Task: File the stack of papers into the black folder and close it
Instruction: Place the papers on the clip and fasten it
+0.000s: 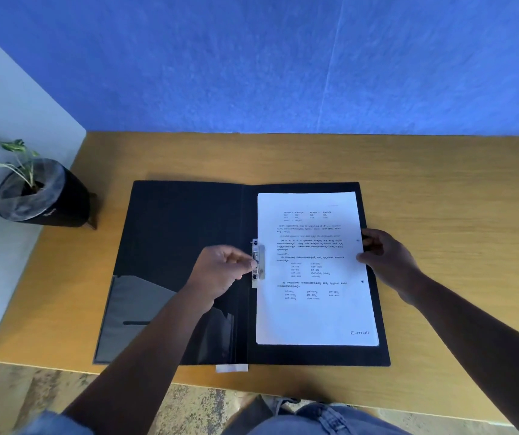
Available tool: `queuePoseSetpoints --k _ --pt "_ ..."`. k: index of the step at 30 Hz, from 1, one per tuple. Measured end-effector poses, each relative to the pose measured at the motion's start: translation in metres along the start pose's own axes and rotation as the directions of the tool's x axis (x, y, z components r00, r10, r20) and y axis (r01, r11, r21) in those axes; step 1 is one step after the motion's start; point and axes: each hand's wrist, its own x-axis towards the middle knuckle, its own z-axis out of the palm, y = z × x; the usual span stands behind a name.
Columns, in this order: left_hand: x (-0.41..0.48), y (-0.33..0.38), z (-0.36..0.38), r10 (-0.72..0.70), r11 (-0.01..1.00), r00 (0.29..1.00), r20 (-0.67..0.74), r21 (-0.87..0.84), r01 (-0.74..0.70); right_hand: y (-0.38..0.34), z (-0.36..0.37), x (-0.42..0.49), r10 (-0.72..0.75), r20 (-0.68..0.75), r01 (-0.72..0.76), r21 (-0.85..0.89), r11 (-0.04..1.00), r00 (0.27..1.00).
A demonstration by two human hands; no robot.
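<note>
The black folder (176,233) lies open and flat on the wooden desk. A stack of white printed papers (314,312) rests on its right half, with the left edge under a metal clip (259,262) near the spine. My left hand (220,274) pinches the clip's lever with its fingertips. My right hand (383,259) grips the stack's right edge, thumb on top of the page. The folder's left half has a grey pocket (135,306) at its lower part.
A small potted plant in a dark pot (41,196) stands at the desk's left edge. The wooden desk (456,215) meets a blue wall behind. A white tag (231,368) sticks out below the folder's spine at the front edge.
</note>
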Motion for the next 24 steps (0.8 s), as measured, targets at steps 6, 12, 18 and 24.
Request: queuePoseSetpoints --k 6,12,18,24 --pt "0.009 0.008 -0.002 -0.231 0.936 0.97 -0.07 0.256 0.241 0.001 -0.001 0.002 -0.005 0.014 0.005 0.004 1.0 1.0" --pt "0.008 0.019 0.007 -0.32 0.775 0.942 -0.098 0.544 0.32 0.002 -0.001 0.002 -0.009 0.012 0.009 -0.009 1.0 1.0" --pt "0.006 0.018 0.018 -0.288 0.727 0.944 -0.162 0.604 0.326 0.002 -0.001 0.003 -0.004 0.011 0.004 -0.011 1.0 1.0" --pt "0.007 0.01 0.022 -0.257 0.752 0.947 -0.194 0.575 0.322 0.002 0.0 0.003 0.0 0.008 0.001 -0.024 1.0 1.0"
